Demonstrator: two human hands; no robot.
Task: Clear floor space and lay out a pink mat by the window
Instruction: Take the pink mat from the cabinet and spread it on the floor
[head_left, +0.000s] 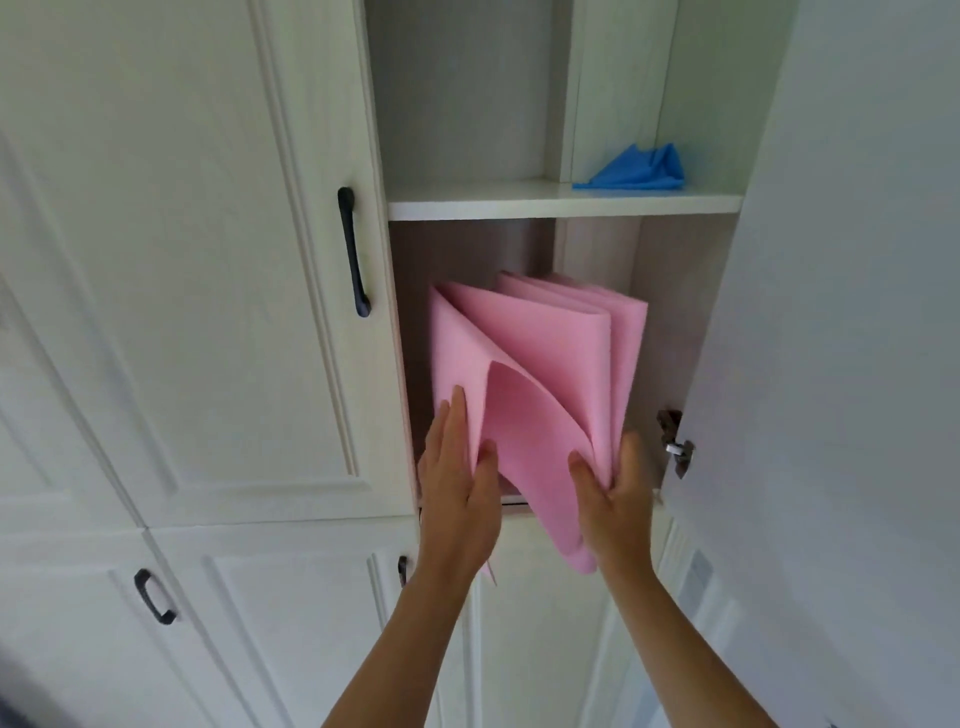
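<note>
Left hand (457, 467), right hand (613, 491): both pinching folded pink foam mat (545, 374) in white cupboard (566, 202); I should pull evenly, keeping folds together.

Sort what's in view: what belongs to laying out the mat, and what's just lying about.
Job: folded pink mat in the lower cupboard compartment; left hand and right hand, both gripping it.
Lying about: blue cloth on the upper shelf; dark door handle on the closed door.

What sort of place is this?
Most likely a home, at a built-in white cupboard: panelled doors with dark handles, an open compartment whose shelf holds a blue cloth, and a folded pink mat below, gripped by the left hand and right hand.
</note>
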